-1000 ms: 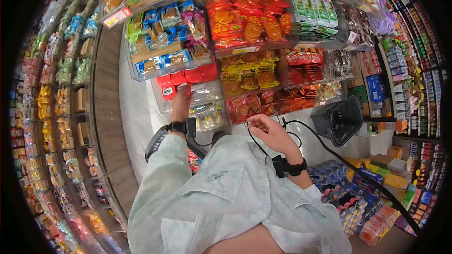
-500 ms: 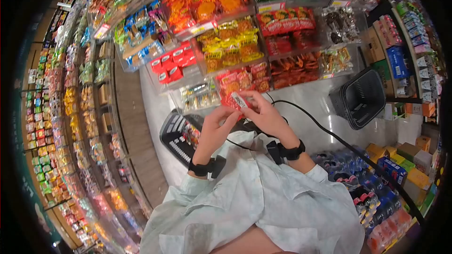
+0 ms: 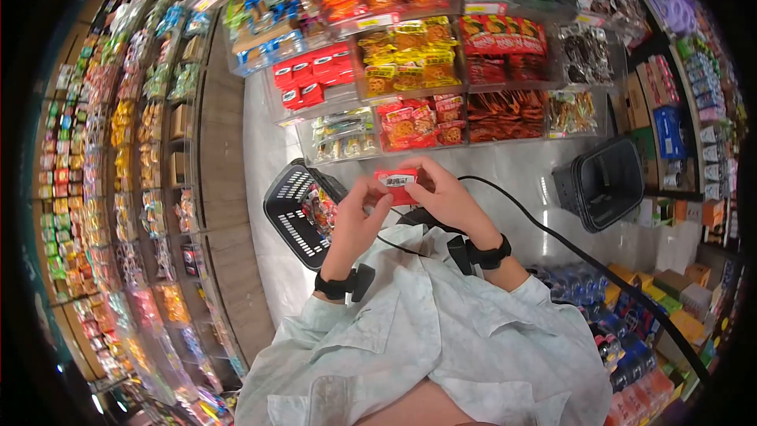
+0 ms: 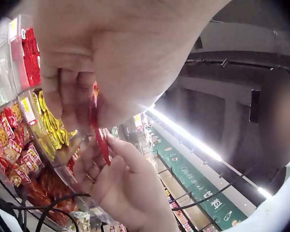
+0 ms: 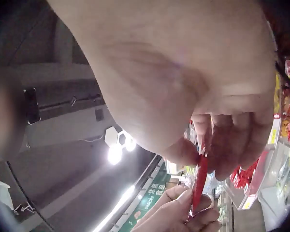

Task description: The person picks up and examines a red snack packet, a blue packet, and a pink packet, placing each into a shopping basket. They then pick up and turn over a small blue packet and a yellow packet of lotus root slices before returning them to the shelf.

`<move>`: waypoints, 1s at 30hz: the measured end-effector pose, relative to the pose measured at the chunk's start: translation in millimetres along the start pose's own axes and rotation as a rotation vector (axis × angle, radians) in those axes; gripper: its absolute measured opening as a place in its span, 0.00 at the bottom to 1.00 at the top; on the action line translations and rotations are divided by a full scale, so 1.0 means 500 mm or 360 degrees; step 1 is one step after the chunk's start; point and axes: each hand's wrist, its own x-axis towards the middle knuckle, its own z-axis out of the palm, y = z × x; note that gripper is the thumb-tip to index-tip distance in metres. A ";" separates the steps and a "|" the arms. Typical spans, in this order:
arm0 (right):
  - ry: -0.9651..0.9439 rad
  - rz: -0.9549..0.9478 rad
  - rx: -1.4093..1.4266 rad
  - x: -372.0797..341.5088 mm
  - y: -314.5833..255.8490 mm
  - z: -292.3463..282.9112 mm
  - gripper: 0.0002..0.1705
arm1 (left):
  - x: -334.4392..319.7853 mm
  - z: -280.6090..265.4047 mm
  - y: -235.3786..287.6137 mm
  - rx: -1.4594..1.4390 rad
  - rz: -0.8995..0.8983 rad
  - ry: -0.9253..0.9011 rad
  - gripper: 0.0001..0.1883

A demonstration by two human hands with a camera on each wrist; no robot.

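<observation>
The left hand point(image 3: 361, 213) and right hand point(image 3: 448, 199) pinch the red packet point(image 3: 397, 181) between them, above the floor point(image 3: 505, 162). Should both slacken, it could fall, though their firmness is hard to judge.

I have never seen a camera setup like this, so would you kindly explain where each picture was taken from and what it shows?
There is no machine, just a person's bare left hand and right hand. The wide picture looks down from a camera on the head; the other two come from small black cameras on the wrists. Both hands pinch a flat red packet with a white label. Clear plastic bins hold colourful bagged snacks, and a black slotted plastic basket stands on the shiny grey floor.
</observation>
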 end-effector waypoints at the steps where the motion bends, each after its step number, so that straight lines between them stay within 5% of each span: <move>1: -0.0002 0.0011 0.0002 0.001 0.000 0.021 0.20 | -0.020 -0.011 -0.008 -0.0055 0.0015 0.0028 0.08; 11: -0.0421 0.0030 -0.0283 -0.042 0.084 0.323 0.20 | -0.311 -0.177 -0.174 -0.0126 0.0004 0.0396 0.16; 19: -0.1025 0.0384 -0.0672 -0.091 0.111 0.575 0.23 | -0.589 -0.273 -0.298 -0.0332 -0.0287 0.0763 0.17; 30: -0.1305 0.0273 -0.1080 -0.042 0.115 0.732 0.22 | -0.680 -0.309 -0.327 -0.0382 -0.0406 0.1156 0.19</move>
